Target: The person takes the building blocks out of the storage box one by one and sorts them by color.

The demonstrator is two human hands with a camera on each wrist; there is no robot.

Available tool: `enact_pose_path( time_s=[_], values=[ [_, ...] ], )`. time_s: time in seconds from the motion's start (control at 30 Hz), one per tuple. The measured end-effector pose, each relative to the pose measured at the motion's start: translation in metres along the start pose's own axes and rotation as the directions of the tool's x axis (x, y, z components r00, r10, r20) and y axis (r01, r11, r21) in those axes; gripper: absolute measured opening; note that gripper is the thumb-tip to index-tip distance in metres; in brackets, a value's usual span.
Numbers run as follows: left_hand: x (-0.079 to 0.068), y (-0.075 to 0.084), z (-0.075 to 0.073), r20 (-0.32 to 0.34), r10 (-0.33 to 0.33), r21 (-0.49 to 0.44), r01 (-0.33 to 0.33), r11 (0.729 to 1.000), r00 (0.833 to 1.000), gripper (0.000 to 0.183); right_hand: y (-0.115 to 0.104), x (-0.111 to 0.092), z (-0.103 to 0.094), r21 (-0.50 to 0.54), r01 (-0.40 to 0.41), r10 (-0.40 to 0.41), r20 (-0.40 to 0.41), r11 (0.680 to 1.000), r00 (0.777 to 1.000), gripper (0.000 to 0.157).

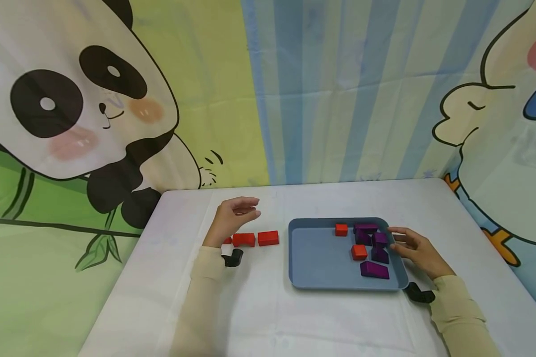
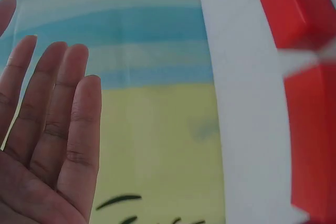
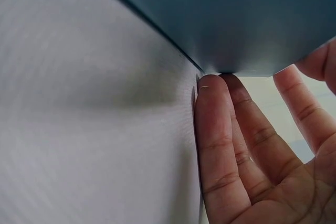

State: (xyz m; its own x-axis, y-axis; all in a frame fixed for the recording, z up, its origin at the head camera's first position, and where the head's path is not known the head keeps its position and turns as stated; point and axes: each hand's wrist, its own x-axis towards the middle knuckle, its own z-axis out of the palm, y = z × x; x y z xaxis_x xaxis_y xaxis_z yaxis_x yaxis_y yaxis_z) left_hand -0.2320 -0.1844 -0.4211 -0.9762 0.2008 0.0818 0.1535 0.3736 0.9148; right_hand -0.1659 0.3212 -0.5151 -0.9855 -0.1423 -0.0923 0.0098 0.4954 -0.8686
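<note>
My left hand [image 1: 232, 218] hovers above a row of red blocks [image 1: 243, 240] left of the tray, its fingers extended and nothing in them. In the left wrist view those fingers [image 2: 81, 124] are straight, with two red blocks [image 2: 315, 140] at the right side. A blue-grey tray [image 1: 321, 285] lies on the table, holding several purple blocks [image 1: 375, 270] and two red blocks [image 1: 359, 252] in its right half. Against the tray's right wall, my right hand [image 1: 417, 250] rests with its fingertips touching the outside. The right wrist view shows these fingers [image 3: 218, 145] nearly straight beside the wall.
A white cloth covers the table [image 1: 259, 317]. Behind it hangs a printed curtain [image 1: 321, 99] with a panda and stripes. Black wrist straps or mounts [image 1: 420, 293] sit below both hands.
</note>
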Motion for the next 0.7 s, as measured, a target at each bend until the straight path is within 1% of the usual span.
enact_pose_path(
  time_s=[0.2,0.4,0.53,0.7],
  values=[
    [0.010,0.021,0.028,0.049,0.049,-0.081,-0.045,0.996,0.998,0.035,-0.001,0.000,-0.001,0.002,0.004,-0.004,-0.001,1.000,1.000,0.061],
    [0.021,0.036,0.056,0.108,0.094,-0.116,-0.081,0.990,0.990,0.035,0.000,0.000,0.000,0.001,-0.007,0.007,0.006,1.000,1.000,0.062],
    [0.025,0.041,0.073,0.159,0.118,-0.145,-0.095,0.985,0.980,0.035,-0.001,-0.001,0.001,0.002,-0.006,0.006,0.002,1.000,1.000,0.062],
    [0.029,0.041,0.095,0.206,0.129,-0.179,-0.092,0.980,0.970,0.035,-0.001,0.000,0.001,-0.002,0.001,-0.001,0.001,1.000,1.000,0.063]
  ],
)
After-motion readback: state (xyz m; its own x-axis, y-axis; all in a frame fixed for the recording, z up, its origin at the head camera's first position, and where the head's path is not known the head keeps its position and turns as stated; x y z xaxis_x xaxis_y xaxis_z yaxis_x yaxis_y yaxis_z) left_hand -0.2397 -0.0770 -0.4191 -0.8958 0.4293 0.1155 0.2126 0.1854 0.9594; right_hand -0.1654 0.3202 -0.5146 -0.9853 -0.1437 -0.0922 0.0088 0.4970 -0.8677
